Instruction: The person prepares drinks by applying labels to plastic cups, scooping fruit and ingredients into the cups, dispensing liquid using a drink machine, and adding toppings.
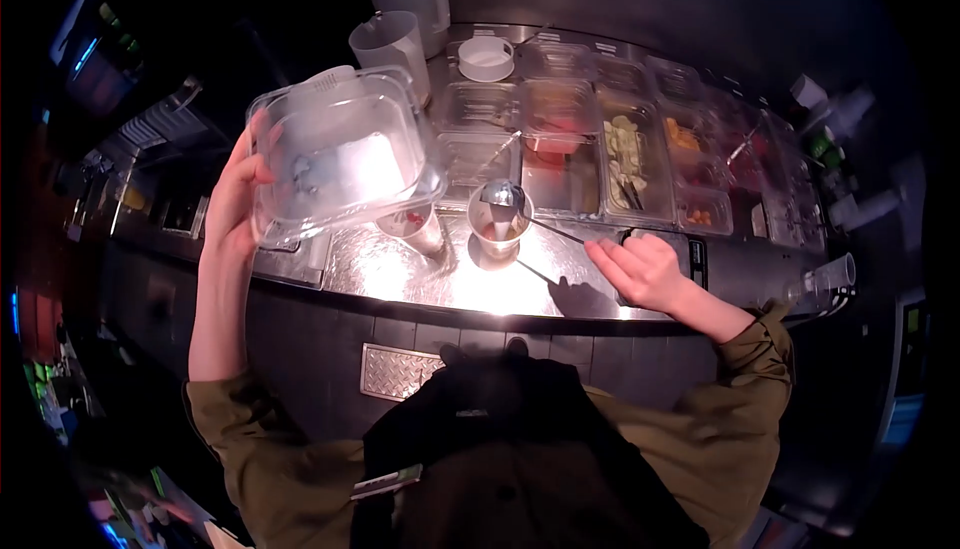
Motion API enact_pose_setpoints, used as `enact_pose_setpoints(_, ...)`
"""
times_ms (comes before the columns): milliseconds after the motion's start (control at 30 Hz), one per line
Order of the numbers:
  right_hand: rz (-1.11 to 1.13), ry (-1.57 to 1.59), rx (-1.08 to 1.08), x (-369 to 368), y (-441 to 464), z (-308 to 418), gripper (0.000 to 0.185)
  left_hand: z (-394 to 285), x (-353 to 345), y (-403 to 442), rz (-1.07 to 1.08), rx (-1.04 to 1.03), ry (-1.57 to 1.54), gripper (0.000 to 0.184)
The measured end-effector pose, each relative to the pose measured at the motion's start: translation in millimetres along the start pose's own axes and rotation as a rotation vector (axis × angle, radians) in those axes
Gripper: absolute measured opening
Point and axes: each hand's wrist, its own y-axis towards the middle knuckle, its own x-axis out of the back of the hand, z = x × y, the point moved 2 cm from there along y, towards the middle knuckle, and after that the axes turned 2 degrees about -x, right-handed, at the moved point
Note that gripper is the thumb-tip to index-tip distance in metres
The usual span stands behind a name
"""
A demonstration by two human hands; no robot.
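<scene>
My left hand [240, 184] grips the side of a clear plastic container [335, 159], raised and tilted over the left part of the counter. In my right hand [640, 271] is the thin handle of a metal ladle [503, 195]. The ladle's bowl is above the mouth of a plastic cup [500, 234] standing on the counter, and something pale hangs or pours below it into the cup. A second cup [420, 231], with something red inside, stands to the left, partly hidden behind the container.
Inset tubs line the back of the steel counter [370, 259]: one holds sliced green pieces [625, 154], another orange pieces [683, 136]. Two pitchers [392, 44] and a white round dish [486, 59] stand behind. Stacked clear cups [832, 274] are at right.
</scene>
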Motion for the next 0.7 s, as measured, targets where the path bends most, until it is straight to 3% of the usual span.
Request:
enact_pose_setpoints(100, -0.023, -0.101, -0.008, -9, -5, 11, 0.039, 2, -27, 30, 0.070, -0.018, 0.037, 0.079)
enact_pose_setpoints(200, -0.001, 0.300, -0.397, -24, -19, 10, 0.035, 3, -65, 56, 0.064, -0.046, -0.006, 0.074)
enact_pose_setpoints(233, -0.146, 0.617, -0.702, -28, -16, 10, 0.024, 8, -76, 69, 0.078, -0.050, 0.038, 0.076)
enact_pose_setpoints(267, -0.018, 0.983, -1.121, -21, -20, 9, 0.017, 15, -86, 83, 0.086, -0.054, 0.075, 0.077)
enact_pose_setpoints(300, -0.070, 1.083, -1.182, -20, -28, 2, 0.018, 25, -92, 103, 0.089, -0.088, 0.142, 0.079)
enact_pose_setpoints(400, -0.060, 1.187, -1.343, 9, -49, -29, 0.019, 55, -134, 136, 0.039, -0.157, 0.159, 0.082)
enact_pose_setpoints(533, -0.048, 1.135, -1.461, 58, -77, -80, 0.019, 111, -189, 167, 0.244, -0.171, 0.369, 0.082)
enact_pose_setpoints(633, -0.143, 1.107, -1.327, 52, -76, -118, 0.018, 179, -221, 182, 0.340, -0.037, 0.340, 0.083)
enact_pose_setpoints(700, -0.087, 1.085, -1.280, 24, -85, -142, 0.018, 214, -239, 174, 0.352, 0.062, 0.320, 0.084)
